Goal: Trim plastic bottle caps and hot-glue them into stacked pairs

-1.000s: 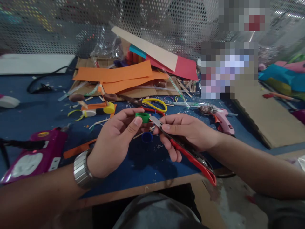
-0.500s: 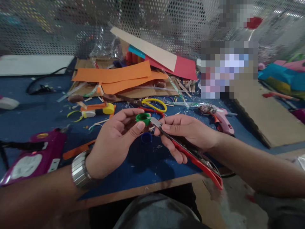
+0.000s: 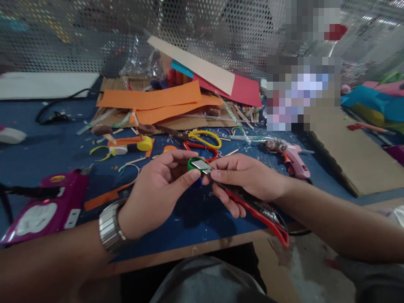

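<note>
Between thumb and fingers, my left hand (image 3: 164, 181) pinches a small green bottle cap (image 3: 191, 165) with its open side up. My right hand (image 3: 243, 176) is wrapped round a red and black utility knife (image 3: 252, 206), whose handle slants down to the right. The knife's blade lies over the cap's opening, at its rim; whether it touches the inside I cannot tell. Below the cap a blue cap (image 3: 196, 183) is mostly hidden by my fingers. Scissors (image 3: 205, 139) with yellow and red handles lie just behind my hands.
A pink glue gun (image 3: 295, 160) lies at right, beside a cardboard sheet (image 3: 356, 147). At left sits a purple glue gun-like device (image 3: 47, 206) with a cable. Orange paper strips (image 3: 151, 97) and sticks cover cardboard at the back. A perforated metal screen (image 3: 94, 38) stands behind.
The green cap has moved slightly right and down. The knife blade has gone from the cap's right edge to across its opening. The knife handle has shifted slightly left and up.
</note>
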Motion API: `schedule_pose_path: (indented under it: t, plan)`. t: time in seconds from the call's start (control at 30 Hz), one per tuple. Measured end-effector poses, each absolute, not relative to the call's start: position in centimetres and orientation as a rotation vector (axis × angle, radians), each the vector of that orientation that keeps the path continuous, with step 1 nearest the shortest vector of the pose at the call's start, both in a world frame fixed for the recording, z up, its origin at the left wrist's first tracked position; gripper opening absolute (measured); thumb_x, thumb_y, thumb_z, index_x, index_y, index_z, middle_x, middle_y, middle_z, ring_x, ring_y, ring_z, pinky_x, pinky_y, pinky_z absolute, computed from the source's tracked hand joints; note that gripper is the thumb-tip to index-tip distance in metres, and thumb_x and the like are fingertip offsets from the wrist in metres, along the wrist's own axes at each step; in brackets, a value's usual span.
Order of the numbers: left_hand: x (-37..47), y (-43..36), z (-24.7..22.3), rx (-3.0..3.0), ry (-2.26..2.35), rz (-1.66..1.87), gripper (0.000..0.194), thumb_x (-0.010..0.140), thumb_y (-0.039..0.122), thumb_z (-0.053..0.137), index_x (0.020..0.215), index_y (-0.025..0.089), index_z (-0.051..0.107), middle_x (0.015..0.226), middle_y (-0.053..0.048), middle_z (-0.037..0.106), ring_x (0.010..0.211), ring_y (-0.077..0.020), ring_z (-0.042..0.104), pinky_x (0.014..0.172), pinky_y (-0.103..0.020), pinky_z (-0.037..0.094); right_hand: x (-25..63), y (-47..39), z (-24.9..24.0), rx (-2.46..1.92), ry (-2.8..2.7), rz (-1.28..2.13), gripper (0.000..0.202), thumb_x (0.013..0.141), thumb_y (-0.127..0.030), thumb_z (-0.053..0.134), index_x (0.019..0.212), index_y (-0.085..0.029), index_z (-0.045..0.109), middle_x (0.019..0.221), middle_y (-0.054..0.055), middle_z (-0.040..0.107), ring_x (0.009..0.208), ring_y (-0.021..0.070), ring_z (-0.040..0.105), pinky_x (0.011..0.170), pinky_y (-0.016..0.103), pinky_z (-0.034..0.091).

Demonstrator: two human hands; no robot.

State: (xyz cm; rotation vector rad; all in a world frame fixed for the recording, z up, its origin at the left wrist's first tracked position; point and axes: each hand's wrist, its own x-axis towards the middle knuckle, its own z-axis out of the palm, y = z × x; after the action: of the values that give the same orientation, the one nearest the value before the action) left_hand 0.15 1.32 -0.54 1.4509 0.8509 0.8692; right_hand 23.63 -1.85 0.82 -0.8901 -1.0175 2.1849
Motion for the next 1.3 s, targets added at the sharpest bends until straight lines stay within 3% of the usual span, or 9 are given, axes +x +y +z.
schedule_pose_path:
  t: [0.4,0.67,1.3]
  plan:
    - [0.12,1.20,-0.57,1.419,0.878,0.957,0.031,0.096,0.033,0.093,0.119,0.021,0.075,0.105,-0.003,0.089,0.095,-0.0177,0.085,0.086,-0.026,0.069,23.61,-1.88,1.10,-0.926,-1.050,2.142,0.017,0.113,-0.032,0.069,0.109,-0.016,0.070,0.069,-0.003,0.075,0.049,0.0121,0.073,0.046,0.018,0.062]
    - [0.19,1.53,-0.98,1.387,0.924,1.022,0.034,0.093,0.032,0.095,0.118,0.022,0.074,0.107,-0.003,0.086,0.098,-0.0209,0.084,0.087,-0.032,0.069,23.67,-1.95,1.22,-0.971,-1.057,2.121,0.018,0.112,-0.034,0.071,0.108,-0.017,0.070,0.068,-0.004,0.074,0.047,0.0121,0.072,0.044,0.018,0.061]
    - [0.36,1.04,-0.48,1.325,0.834,0.904,0.034,0.093,0.028,0.094,0.113,0.023,0.067,0.097,-0.001,0.087,0.087,-0.0212,0.087,0.089,-0.036,0.072,23.34,-2.04,0.81,-0.917,-1.022,2.165,0.022,0.109,-0.037,0.076,0.104,-0.017,0.069,0.069,-0.004,0.075,0.047,0.0119,0.072,0.045,0.018,0.062]
